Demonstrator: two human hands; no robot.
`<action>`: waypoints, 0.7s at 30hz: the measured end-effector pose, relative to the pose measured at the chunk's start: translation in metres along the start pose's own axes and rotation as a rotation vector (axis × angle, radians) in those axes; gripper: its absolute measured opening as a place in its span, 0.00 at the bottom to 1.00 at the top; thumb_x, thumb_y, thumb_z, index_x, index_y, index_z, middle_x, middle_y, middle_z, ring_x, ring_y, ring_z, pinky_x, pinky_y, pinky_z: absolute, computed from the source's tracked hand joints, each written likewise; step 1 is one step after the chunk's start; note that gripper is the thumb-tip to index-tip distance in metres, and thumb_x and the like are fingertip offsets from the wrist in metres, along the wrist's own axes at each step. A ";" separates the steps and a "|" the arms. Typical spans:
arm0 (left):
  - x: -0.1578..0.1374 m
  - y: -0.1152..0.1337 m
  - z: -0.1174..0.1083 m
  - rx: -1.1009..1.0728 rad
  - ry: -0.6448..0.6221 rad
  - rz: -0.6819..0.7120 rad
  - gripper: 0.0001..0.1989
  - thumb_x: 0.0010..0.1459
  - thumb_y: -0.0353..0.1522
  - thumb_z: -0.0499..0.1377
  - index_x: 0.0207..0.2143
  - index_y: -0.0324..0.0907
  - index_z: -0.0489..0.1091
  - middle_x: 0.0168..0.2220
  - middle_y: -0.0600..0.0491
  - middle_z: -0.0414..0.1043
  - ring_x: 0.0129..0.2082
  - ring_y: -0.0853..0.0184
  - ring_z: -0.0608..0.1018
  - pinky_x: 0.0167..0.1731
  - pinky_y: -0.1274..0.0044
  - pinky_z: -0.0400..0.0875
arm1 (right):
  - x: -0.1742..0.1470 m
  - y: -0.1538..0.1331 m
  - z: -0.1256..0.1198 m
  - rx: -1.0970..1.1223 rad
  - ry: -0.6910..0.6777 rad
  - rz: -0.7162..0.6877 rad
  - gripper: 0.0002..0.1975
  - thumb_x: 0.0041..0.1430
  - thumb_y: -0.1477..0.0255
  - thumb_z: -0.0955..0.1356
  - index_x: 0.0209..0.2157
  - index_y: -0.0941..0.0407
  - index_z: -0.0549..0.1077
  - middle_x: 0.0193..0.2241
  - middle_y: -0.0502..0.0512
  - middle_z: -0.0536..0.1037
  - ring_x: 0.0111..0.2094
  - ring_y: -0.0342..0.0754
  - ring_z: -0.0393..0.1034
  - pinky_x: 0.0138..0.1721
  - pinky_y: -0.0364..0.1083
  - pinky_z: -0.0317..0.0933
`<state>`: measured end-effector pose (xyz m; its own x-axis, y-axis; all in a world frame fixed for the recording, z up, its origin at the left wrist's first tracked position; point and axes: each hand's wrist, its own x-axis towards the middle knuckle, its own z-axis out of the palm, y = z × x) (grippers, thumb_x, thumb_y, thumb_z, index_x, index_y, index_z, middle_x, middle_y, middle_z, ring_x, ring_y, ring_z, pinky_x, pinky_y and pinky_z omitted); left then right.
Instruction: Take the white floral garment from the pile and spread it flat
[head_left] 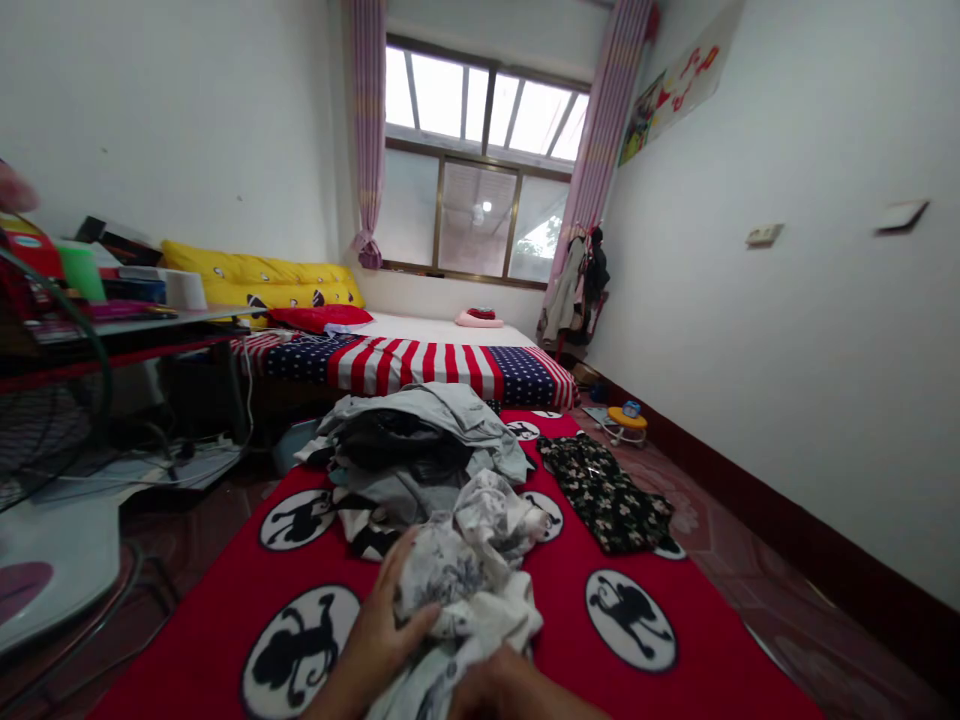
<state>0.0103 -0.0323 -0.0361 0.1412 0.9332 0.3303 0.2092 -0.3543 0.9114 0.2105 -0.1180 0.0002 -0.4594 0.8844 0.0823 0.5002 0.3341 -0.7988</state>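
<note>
A crumpled white garment with a grey print [450, 572] lies bunched in front of me on the red cover. My left hand [388, 625] grips it from the left side, thumb across the cloth. At the bottom edge, my right hand [499, 685] is closed against the lower part of the same garment; it is slightly blurred and its fingertips are hidden. Just beyond sits a heap of grey and black clothes [427, 440]. To the right, a black floral garment [607, 490] is spread flat.
The red cover with monkey prints [577, 655] lies under the clothes. At left stand a cluttered desk [150, 325] and a white chair [52, 570]. Behind is a bed with a striped and starred sheet [420, 368]. A small yellow stool [627, 418] is near the right wall.
</note>
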 end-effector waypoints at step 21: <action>-0.006 -0.003 -0.071 -0.158 0.829 -0.381 0.20 0.41 0.41 0.62 0.38 0.43 0.70 0.31 0.56 0.71 0.30 0.64 0.73 0.33 0.73 0.70 | 0.017 0.047 -0.009 0.025 0.363 0.005 0.18 0.50 0.68 0.71 0.44 0.56 0.76 0.30 0.52 0.79 0.30 0.47 0.71 0.32 0.43 0.62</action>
<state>-0.0596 -0.0323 -0.0237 -0.6604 0.7507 0.0160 -0.0432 -0.0593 0.9973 0.2329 -0.0842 -0.0300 -0.1645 0.9455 0.2811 0.4813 0.3257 -0.8138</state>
